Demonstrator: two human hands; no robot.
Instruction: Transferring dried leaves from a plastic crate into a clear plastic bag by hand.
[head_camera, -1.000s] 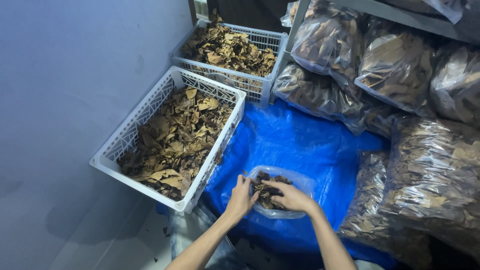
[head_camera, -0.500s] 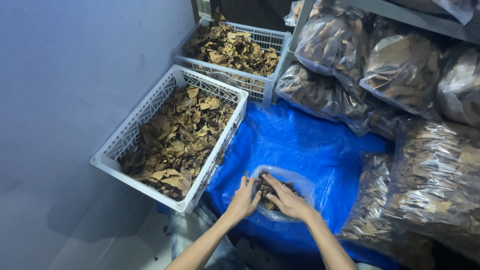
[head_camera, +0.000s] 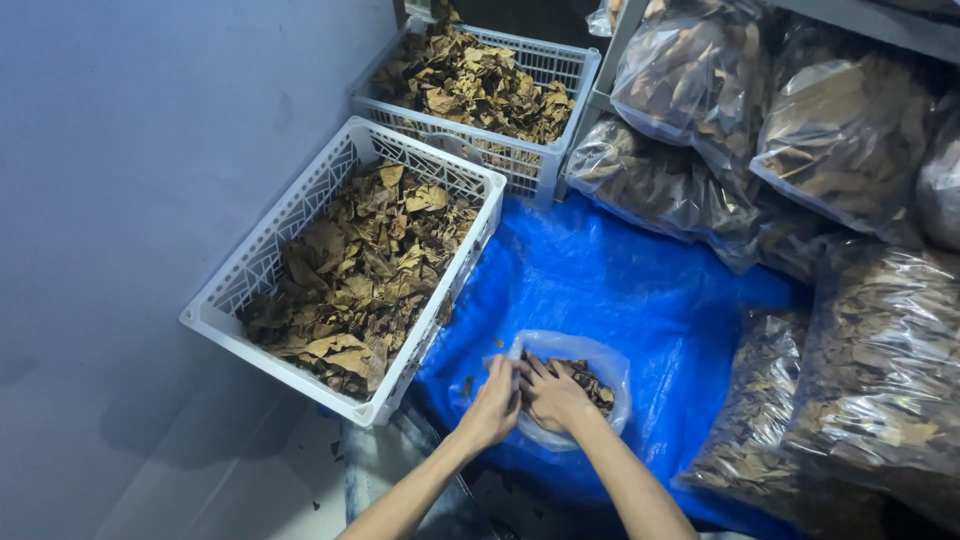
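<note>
Both hands work at the mouth of a small clear bag (head_camera: 590, 385) on the blue tarp (head_camera: 620, 280): the left hand (head_camera: 495, 405) pinches its rim, the right hand (head_camera: 552, 395) presses dried leaves inside. The bag looks partly filled; two white crates (head_camera: 250, 270) remain heaped.

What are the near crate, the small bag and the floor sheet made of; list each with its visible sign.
Near crate: looks like rigid white moulded plastic, shown by its lattice walls.
Small bag: thin clear plastic film, glossy and crinkled, with the leaves visible through it.
Floor sheet: probably a blue plastic tarpaulin, creased with a slight sheen.
</note>
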